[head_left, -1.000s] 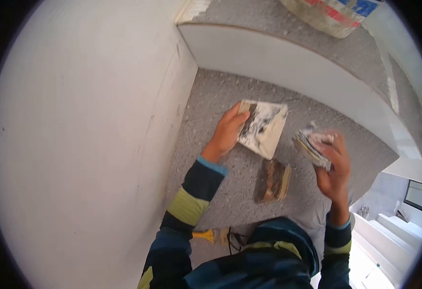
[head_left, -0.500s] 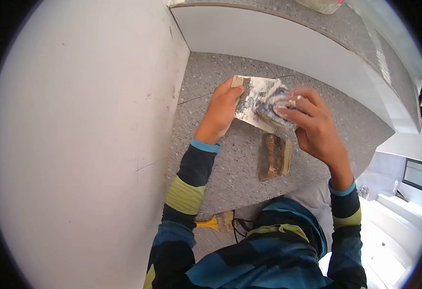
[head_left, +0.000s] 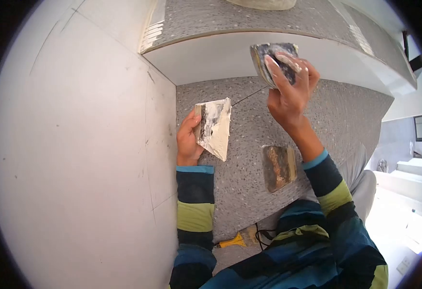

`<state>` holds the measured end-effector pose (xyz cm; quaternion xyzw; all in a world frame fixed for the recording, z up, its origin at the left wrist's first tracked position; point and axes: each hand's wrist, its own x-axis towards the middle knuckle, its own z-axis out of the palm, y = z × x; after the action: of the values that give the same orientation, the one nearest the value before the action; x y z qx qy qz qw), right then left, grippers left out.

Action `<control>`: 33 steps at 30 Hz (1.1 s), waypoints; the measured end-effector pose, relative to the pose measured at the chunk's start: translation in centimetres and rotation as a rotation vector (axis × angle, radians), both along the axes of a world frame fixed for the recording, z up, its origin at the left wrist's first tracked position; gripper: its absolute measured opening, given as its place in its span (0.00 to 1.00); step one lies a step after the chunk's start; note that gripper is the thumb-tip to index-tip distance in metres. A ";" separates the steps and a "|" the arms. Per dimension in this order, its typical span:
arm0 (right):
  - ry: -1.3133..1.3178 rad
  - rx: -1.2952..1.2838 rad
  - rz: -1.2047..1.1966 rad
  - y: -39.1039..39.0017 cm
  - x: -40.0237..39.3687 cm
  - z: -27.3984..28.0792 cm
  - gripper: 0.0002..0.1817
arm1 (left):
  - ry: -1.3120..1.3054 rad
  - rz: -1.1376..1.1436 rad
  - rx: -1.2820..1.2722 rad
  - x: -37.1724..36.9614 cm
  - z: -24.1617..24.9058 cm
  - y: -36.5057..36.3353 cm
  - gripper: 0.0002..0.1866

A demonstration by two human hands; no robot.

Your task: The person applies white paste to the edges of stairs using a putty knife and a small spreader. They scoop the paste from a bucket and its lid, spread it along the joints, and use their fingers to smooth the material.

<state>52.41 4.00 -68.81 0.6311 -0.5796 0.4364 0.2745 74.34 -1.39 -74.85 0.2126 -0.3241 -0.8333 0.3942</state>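
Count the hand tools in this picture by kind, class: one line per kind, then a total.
Putty-smeared boards, held in left hand: 1
Putty knife blades, held in right hand: 1
Worn blocks lying on the speckled step: 1
Yellow-handled scrapers: 1
Total: 4

Plaster-smeared board [head_left: 214, 126]: flat, roughly square, coated in white plaster with dark scraped streaks near one edge. I hold it in my left hand [head_left: 188, 142], tilted on edge, one corner pointing down, above the grey speckled stair tread [head_left: 249, 192].

Small scraper blade [head_left: 273, 60]: dark, grey-caked, pale rim. My right hand [head_left: 290, 91] holds it raised, my plaster-dusted fingers [head_left: 281, 65] laid across its face, against the white stair riser [head_left: 220, 58].
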 end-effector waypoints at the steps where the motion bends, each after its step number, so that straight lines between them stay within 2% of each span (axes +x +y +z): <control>1: 0.011 -0.057 -0.023 -0.8 0.0 -0.6 0.28 | 0.076 -0.079 -0.019 0.4 -0.4 -0.4 0.21; 11: 0.133 -0.168 -0.124 -4.3 -0.8 -2.8 0.27 | 0.057 -0.079 0.005 -0.1 -0.7 -0.7 0.20; 17: 0.092 0.008 -0.126 -2.0 -0.5 -1.9 0.28 | 0.000 -0.016 0.000 -0.3 -0.5 -0.5 0.23; 20: 0.069 -0.084 -0.114 -1.6 -0.5 -1.1 0.28 | -0.022 0.014 0.008 -0.4 -0.7 -0.5 0.23; 22: 0.093 -0.044 -0.141 -2.4 -1.2 -1.3 0.27 | 0.046 -0.075 -0.017 0.0 -0.8 -0.7 0.21; 26: 0.153 -0.015 -0.131 -2.0 -2.0 -2.8 0.26 | 0.065 -0.091 -0.037 0.0 -1.0 -0.9 0.22; 29: 0.115 -0.048 -0.166 -1.1 -2.4 -2.2 0.25 | -0.044 0.036 0.037 -0.6 0.0 -0.2 0.22; 33: 0.113 -0.080 -0.198 -1.6 -4.2 -1.6 0.25 | -0.051 -0.021 -0.004 -0.3 -0.4 -0.3 0.22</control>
<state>48.18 2.37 -70.46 0.5829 -0.6047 0.3939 0.3734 74.01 -1.66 -75.21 0.2294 -0.3380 -0.8311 0.3774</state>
